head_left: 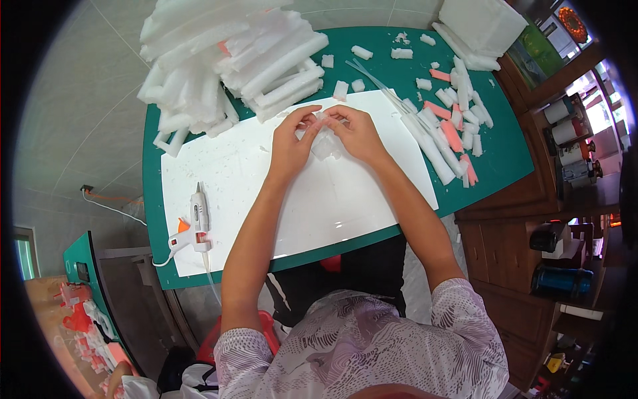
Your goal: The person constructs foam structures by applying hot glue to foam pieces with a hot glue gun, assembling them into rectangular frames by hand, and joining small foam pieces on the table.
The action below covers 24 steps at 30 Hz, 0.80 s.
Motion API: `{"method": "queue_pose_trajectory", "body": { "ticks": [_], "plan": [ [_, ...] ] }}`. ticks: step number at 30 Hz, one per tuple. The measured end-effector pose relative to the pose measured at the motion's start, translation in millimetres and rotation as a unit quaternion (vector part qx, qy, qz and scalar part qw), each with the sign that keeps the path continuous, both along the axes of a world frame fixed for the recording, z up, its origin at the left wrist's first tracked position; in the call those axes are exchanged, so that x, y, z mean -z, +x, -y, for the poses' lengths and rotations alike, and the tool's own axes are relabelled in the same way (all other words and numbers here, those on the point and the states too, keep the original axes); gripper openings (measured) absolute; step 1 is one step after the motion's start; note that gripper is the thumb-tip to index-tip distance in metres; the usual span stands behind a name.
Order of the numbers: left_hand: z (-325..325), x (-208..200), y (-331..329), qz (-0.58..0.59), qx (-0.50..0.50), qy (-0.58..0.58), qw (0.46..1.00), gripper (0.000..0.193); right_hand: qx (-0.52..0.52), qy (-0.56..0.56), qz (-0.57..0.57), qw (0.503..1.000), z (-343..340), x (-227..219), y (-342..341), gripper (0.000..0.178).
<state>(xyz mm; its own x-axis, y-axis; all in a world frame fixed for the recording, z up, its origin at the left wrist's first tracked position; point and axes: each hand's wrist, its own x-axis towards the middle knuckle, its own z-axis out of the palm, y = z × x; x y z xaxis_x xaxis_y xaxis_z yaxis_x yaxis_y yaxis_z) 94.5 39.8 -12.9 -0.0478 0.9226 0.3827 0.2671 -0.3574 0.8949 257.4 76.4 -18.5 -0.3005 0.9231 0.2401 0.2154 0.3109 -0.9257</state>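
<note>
My left hand (297, 136) and my right hand (353, 133) meet over the white board (339, 206), fingers bent inward with the tips close together. Between them they grip a small white foam piece (325, 145), mostly hidden by the fingers; its exact shape is hard to make out. On the left part of the board lies a white hot glue gun (199, 219) with an orange trigger, its nozzle pointing away from me and a clear glue stick at its rear.
A tall pile of white foam strips (266, 63) rises at the back left of the green table (508, 153). White foam rolls (430, 147), pink foam pieces (451, 135) and clear glue sticks (375, 78) lie to the right. White foam sheets (482, 30) stand at the far right corner.
</note>
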Motion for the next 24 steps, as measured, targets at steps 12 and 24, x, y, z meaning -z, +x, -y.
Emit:
{"method": "queue_pose_trajectory", "body": {
  "ticks": [12, 24],
  "plan": [
    [1, 3, -5, 0.014, -0.024, -0.006, 1.000, 0.017, 0.005, 0.037, -0.008, 0.999, 6, -9, -7, 0.020],
    [-6, 15, -8, -0.045, -0.010, 0.013, 0.999, 0.017, 0.022, 0.074, 0.038, 0.996, 2, -2, -4, 0.019]
  ]
}}
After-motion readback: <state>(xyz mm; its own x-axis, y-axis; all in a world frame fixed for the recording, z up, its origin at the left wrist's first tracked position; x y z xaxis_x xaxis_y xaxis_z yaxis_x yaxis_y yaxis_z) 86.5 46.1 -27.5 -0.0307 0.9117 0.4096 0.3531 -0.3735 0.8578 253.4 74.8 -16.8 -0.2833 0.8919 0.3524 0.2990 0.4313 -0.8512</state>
